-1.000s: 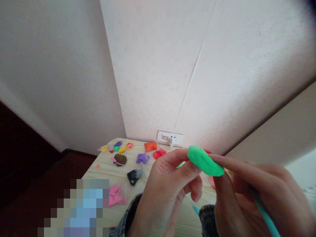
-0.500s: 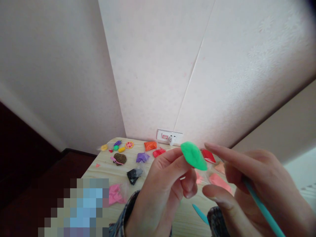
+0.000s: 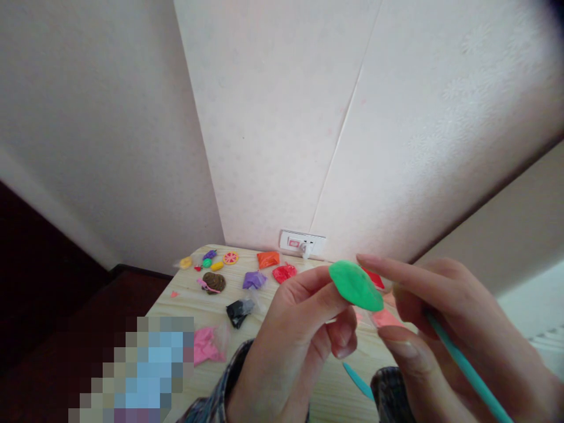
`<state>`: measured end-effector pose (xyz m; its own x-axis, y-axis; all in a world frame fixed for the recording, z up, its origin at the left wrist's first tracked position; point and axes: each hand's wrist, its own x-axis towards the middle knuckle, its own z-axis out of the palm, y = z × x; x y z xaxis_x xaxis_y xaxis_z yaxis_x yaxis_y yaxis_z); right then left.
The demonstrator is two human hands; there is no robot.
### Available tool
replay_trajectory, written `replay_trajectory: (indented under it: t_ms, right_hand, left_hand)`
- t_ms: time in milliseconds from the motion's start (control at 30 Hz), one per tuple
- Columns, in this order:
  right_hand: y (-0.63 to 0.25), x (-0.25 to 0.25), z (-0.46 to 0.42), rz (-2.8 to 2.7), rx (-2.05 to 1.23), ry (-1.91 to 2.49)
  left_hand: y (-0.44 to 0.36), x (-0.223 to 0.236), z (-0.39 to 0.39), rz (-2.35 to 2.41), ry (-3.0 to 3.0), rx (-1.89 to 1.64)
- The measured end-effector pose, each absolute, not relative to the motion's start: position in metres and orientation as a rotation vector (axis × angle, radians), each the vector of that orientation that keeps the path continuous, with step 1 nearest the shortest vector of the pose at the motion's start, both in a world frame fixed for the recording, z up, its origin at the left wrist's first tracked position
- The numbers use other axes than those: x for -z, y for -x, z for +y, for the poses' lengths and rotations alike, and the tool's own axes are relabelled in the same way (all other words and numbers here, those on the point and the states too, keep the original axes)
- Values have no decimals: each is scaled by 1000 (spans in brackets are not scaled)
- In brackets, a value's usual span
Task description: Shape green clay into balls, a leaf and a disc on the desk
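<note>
A flattened, leaf-shaped piece of green modelling clay (image 3: 356,286) is pinched between the thumb and forefinger of my left hand (image 3: 304,329), held up above the table. On its right is my right hand (image 3: 458,335), with thumb and forefinger apart around the clay's right end; the forefinger tip is at or very near its upper edge. A teal clay tool (image 3: 469,370) is tucked in the other fingers of that hand, its front end hidden. Below, a second teal tool (image 3: 358,380) lies on the wooden table (image 3: 264,376).
Bags of clay lie about: orange (image 3: 268,259), purple (image 3: 254,280), black (image 3: 238,312) and pink (image 3: 208,345). At the back left are small fruit-shaped pieces (image 3: 217,266) and a brown coiled piece (image 3: 214,282). A wall socket (image 3: 303,242) sits behind the table.
The green clay and my left hand have shifted slightly right and down. My right thumb and forefinger have come closer around the clay's right end.
</note>
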<state>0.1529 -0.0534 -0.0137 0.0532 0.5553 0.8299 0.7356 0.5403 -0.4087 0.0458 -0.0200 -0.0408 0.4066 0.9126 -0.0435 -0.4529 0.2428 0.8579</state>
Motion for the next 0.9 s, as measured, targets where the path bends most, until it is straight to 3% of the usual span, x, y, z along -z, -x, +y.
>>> replay_trajectory:
  t_ms: [200,433,900]
  right_hand:
    - [-153,12,-58,-1631,84,1121]
    - [-155,11,-59,-1631,17,1093]
    - [-138,9,-58,-1353,26,1218]
  left_hand:
    - [-39,8,-26,496,-642,-945]
    - [-44,8,-30,611,-766,-1046]
    - [-41,16,-35,1068,-1797,-2044]
